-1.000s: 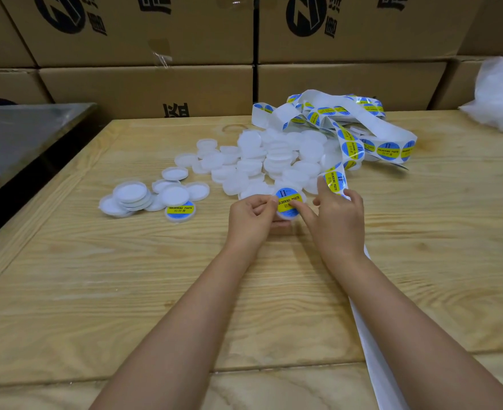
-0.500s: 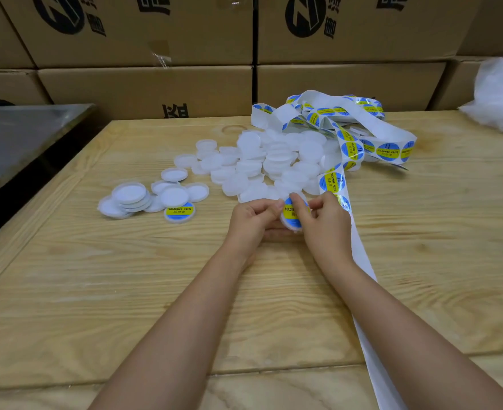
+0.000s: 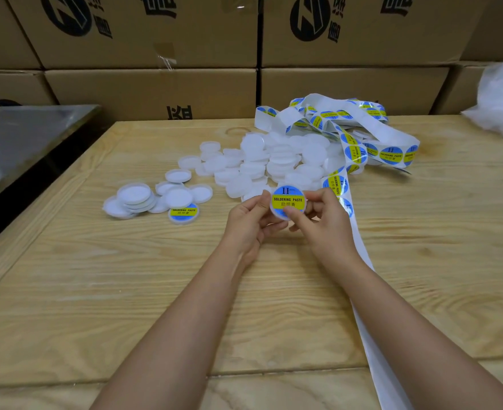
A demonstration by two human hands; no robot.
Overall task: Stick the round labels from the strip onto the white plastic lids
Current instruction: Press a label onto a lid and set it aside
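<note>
Two hands share one lid (image 3: 274,211), held up off the table (image 3: 96,291) with its round label (image 3: 288,199) facing me. My left hand (image 3: 248,224) pinches the rim at nine o'clock. My right hand (image 3: 325,229) grips it from five o'clock, thumb on the label's lower edge.

That edge worries me: if I don't press it flat, I expect it to lift or crease. A loose pinch could drop the lid into the bare lids (image 3: 274,164) at twelve o'clock, well away from the finished one (image 3: 184,213) at nine.

The strip (image 3: 371,321) runs under my right wrist from the heap at one o'clock. A careless pull may drag it, or catch the next sticker on my knuckles.
</note>
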